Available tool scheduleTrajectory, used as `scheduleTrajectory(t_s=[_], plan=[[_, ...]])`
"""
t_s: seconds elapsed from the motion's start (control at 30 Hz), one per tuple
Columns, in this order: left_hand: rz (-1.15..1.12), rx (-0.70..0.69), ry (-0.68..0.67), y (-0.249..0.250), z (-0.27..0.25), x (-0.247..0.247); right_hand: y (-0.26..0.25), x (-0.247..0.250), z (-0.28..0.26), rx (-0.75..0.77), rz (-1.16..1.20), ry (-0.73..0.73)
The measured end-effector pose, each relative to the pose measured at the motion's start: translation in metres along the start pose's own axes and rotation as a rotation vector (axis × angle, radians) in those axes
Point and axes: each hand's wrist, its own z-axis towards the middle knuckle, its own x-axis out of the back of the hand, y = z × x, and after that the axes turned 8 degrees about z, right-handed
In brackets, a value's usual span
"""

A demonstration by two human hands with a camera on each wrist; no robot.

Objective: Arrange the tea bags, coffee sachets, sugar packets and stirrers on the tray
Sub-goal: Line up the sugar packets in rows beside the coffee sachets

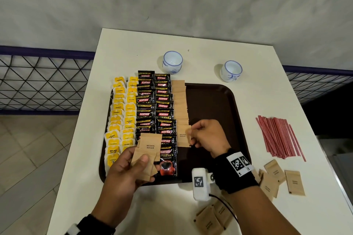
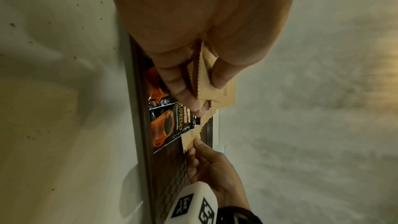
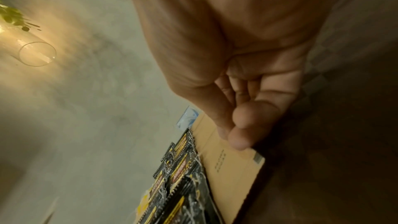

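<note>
A dark brown tray [image 1: 219, 101] holds yellow tea bags [image 1: 122, 118] in two columns at the left, black coffee sachets [image 1: 154, 108] beside them, then a column of brown sugar packets [image 1: 180, 105]. My left hand [image 1: 129, 168] grips a small fan of brown sugar packets [image 1: 148, 150] [image 2: 206, 77] above the tray's front left. My right hand [image 1: 206, 135] pinches one sugar packet [image 1: 183, 136] [image 3: 228, 164] by its right edge at the near end of the sugar column. Red-striped stirrers [image 1: 277, 135] lie in a pile on the table right of the tray.
Two blue-and-white cups [image 1: 172, 62] [image 1: 231, 70] stand behind the tray. Loose sugar packets [image 1: 277, 175] lie on the white table [image 1: 133, 47] at the front right, with more packets [image 1: 212, 219] near the front edge. The tray's right half is bare. A wire fence runs behind.
</note>
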Motion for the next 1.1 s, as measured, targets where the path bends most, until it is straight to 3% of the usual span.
scheduleTrajectory(t_s=[0.83, 0.93, 1.0, 1.1], plan=[[-0.001, -0.008, -0.051, 0.000, 0.003, -0.004, 0.001, -0.007, 0.001, 0.036, -0.083, 0.104], [0.008, -0.015, -0.050, 0.000, 0.003, -0.005, -0.002, -0.005, -0.005, 0.094, -0.087, 0.124], [0.016, -0.021, -0.049, -0.001, 0.004, -0.006, -0.007, -0.004, -0.016, 0.162, -0.032, 0.071], [0.027, -0.032, -0.051, -0.003, 0.004, -0.009, -0.014, -0.009, -0.043, 0.180, 0.262, -0.178]])
